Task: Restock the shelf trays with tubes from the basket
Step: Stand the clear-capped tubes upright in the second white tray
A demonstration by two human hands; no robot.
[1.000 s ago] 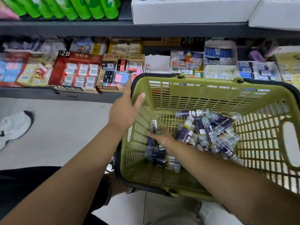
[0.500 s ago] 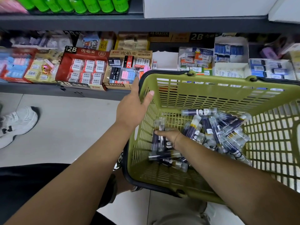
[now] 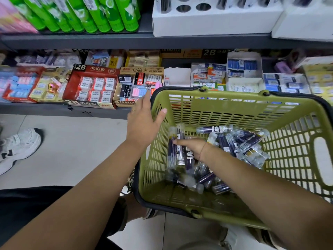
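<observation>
Tubes (image 3: 241,139), clear plastic with dark purple contents and white labels, lie in a loose heap on the floor of the olive-green slatted plastic basket (image 3: 234,105), mostly to the right. Right hand (image 3: 193,147) is down inside, fingers curled round a small bundle (image 3: 177,152) of them, lengthways toward the far side, by the basket's left wall. Taking several at once looks deliberate: fewer trips.

Left hand (image 3: 142,127) is flat and straight-fingered at the basket's far-left corner, thumb across the edge. It holds nothing; I read it as steadying the basket.

Likely target is the white cardboard tray with round holes (image 3: 207,24) on the grey upper shelf (image 3: 108,40), far right; two holes show vacant. Basket sits just near of the lower shelf (image 3: 54,110), so the lift is short.

Risk: slick round tubes sliding out of a multi-tube grip.
</observation>
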